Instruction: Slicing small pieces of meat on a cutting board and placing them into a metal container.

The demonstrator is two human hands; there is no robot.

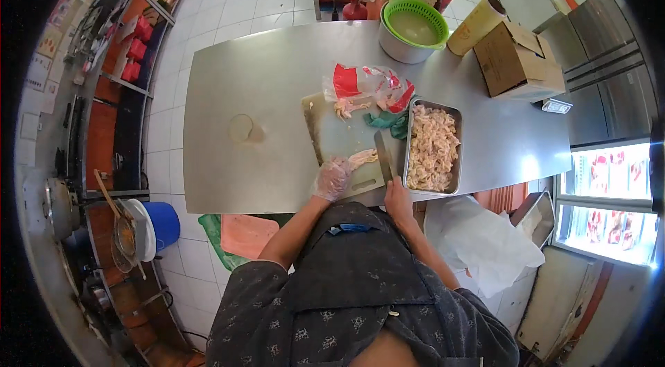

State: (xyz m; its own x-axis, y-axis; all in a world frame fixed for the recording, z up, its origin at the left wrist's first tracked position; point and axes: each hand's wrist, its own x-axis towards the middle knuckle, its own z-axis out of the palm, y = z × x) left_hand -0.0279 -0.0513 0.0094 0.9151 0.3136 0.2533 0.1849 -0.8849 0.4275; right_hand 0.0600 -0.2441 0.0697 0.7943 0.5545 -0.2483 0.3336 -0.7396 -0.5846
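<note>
My left hand (333,178), in a clear plastic glove, holds down a strip of raw meat (363,158), perhaps chicken, on a worn cutting board (340,133). Bare, my right hand (398,199) grips a kitchen knife (383,156), its blade pointing away from me over the board's right side. Beside the board on the right is a metal tray (459,159) full of cut raw meat (432,148). A red and clear plastic bag (369,85) lies across the board's far edge, with more meat (349,108) by it. A green cloth or bag (389,121) lies near the tray.
On the steel table (270,70) stand a round transparent object (241,128) at left, a pot (408,50) holding a green strainer (441,18), a roll of film (477,26) and a cardboard box (514,63). A white plastic sheet (483,242) hangs below the near right edge.
</note>
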